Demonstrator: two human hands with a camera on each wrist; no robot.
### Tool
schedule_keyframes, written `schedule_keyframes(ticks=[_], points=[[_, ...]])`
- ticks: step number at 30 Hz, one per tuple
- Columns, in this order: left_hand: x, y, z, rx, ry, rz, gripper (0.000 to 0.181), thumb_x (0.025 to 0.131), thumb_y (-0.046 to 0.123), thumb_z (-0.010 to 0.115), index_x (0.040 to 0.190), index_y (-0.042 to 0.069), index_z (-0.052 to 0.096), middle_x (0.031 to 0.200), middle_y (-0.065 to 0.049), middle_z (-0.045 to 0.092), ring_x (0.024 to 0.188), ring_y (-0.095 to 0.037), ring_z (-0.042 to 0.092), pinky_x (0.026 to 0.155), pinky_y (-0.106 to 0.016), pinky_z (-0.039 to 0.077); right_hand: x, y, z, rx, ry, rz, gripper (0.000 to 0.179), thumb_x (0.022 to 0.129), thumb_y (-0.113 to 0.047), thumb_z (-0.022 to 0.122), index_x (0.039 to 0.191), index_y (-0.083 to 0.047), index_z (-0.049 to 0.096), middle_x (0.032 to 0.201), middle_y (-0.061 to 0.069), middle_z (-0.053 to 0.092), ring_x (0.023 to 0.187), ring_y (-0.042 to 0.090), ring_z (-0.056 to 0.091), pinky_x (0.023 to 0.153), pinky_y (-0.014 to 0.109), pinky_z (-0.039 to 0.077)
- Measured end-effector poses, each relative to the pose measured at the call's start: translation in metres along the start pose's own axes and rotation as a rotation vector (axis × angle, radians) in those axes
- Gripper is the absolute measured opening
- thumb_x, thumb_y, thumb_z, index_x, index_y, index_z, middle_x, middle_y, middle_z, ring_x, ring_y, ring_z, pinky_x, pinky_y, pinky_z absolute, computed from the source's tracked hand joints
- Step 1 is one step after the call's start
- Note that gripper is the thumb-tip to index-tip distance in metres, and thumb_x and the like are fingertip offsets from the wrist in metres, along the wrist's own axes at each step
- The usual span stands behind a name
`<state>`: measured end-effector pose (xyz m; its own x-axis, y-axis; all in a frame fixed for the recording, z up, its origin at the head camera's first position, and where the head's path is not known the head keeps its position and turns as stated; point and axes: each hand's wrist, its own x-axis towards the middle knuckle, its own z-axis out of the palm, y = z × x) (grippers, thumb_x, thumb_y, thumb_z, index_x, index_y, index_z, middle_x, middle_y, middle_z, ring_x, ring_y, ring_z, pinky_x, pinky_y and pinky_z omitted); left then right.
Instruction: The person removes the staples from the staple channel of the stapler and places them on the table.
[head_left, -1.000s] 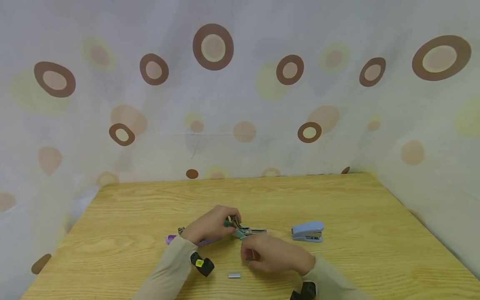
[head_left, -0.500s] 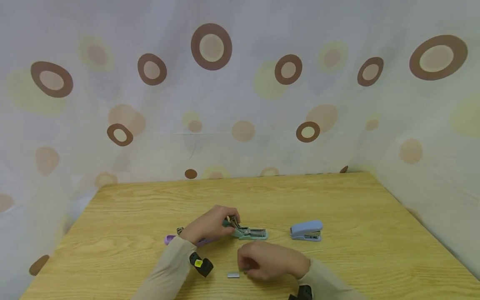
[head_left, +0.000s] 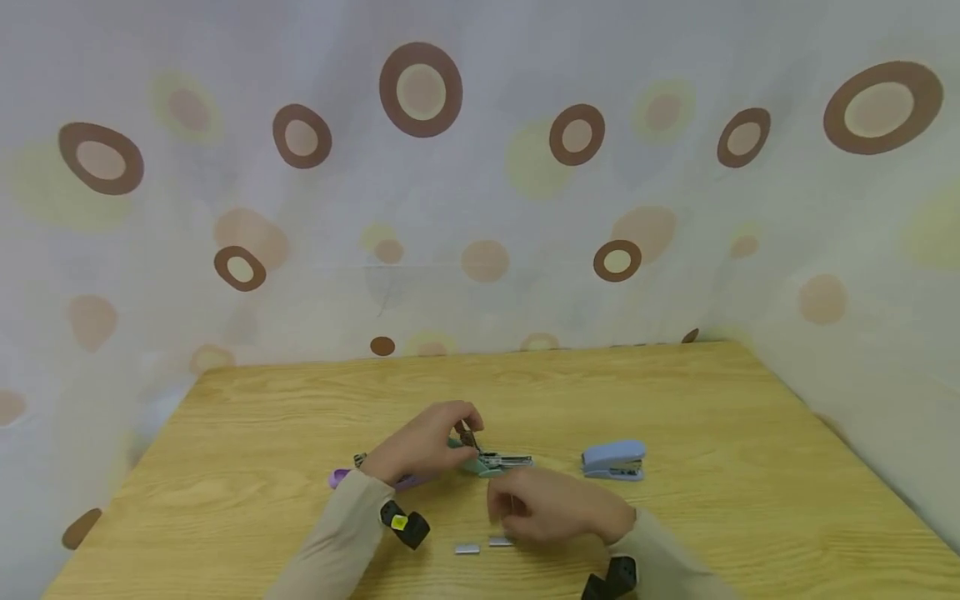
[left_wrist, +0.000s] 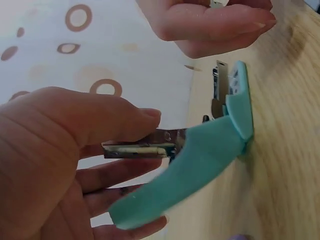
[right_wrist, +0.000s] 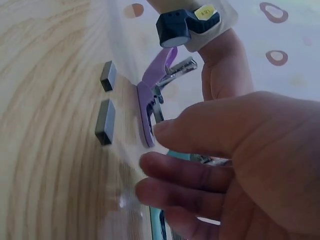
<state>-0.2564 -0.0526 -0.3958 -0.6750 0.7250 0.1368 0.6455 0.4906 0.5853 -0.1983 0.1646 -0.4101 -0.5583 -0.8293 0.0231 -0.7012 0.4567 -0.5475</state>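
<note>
The left hand (head_left: pixel 423 442) has a firm hold on the raised end of the green stapler (left_wrist: pixel 205 150). Its thumb presses the metal rail (left_wrist: pixel 132 151), and its other fingers reach behind the rail and the cover (left_wrist: pixel 165 187), with the fingertips showing past the cover's edge. The base (left_wrist: pixel 243 100) points away from these fingers and rests on the worktop (head_left: pixel 337 400). Holding just 1 end up like this probably lets the worktop brace the stapler, so that it lies spread wide within reach of the right hand (head_left: pixel 558 507).

The right hand is just beside the stapler, thumb and fingers loosely bent with a clear gap between them; nothing shows in its grasp. The nearer staple strip (right_wrist: pixel 105 122) lies just beyond its fingertips, and the farther staple strip (right_wrist: pixel 108 76) a little past that. Both lie flat, likely set there so the fingers can pick up either 1 easily.

The purple stapler (right_wrist: pixel 144 102), also opened, lies partly hidden beyond the left wrist, out of its fingers' hold. The blue stapler (head_left: pixel 613 461), closed, stands past the right hand's knuckles, apart from all fingers, perhaps to leave working room.
</note>
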Motion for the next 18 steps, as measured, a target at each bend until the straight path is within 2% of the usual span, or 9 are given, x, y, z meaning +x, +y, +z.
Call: schedule_keyframes(ticks=[5,10,14,18], points=[[0.006,0.005,0.002,0.015,0.035,0.05,0.021,0.089,0.011,0.067,0.108,0.003,0.061,0.11,-0.012,0.063,0.098,-0.026,0.06,0.085,-0.037,0.05,-0.014,0.007,-0.008,0.038,0.078,0.058,0.01,0.092,-0.004,0.057,0.093,-0.013,0.063,0.082,-0.011,0.057,0.068,-0.003,0.047,0.063,0.016,0.045],[0.009,0.011,0.005,0.045,0.04,0.072,0.019,0.091,0.011,0.065,0.109,0.004,0.062,0.11,-0.007,0.064,0.104,-0.027,0.06,0.088,-0.037,0.049,-0.034,0.016,-0.02,0.073,0.186,0.086,0.008,0.095,-0.005,0.056,0.097,-0.011,0.062,0.082,-0.003,0.061,0.067,-0.003,0.049,0.06,0.019,0.046],[0.013,0.017,0.008,0.06,0.028,0.062,0.019,0.092,0.012,0.064,0.11,0.006,0.062,0.112,-0.005,0.063,0.108,-0.025,0.059,0.092,-0.038,0.048,-0.051,0.026,-0.029,0.06,0.323,0.075,0.007,0.096,-0.006,0.057,0.096,-0.011,0.061,0.081,0.001,0.061,0.067,-0.002,0.048,0.056,0.02,0.046],[0.02,0.026,0.012,0.142,0.03,0.063,0.018,0.092,0.013,0.063,0.11,0.007,0.062,0.115,-0.005,0.063,0.109,-0.025,0.06,0.093,-0.039,0.048,-0.065,0.039,-0.038,-0.003,0.48,0.029,0.015,0.092,0.001,0.059,0.093,-0.013,0.061,0.081,0.003,0.062,0.069,-0.001,0.051,0.054,0.02,0.045]])
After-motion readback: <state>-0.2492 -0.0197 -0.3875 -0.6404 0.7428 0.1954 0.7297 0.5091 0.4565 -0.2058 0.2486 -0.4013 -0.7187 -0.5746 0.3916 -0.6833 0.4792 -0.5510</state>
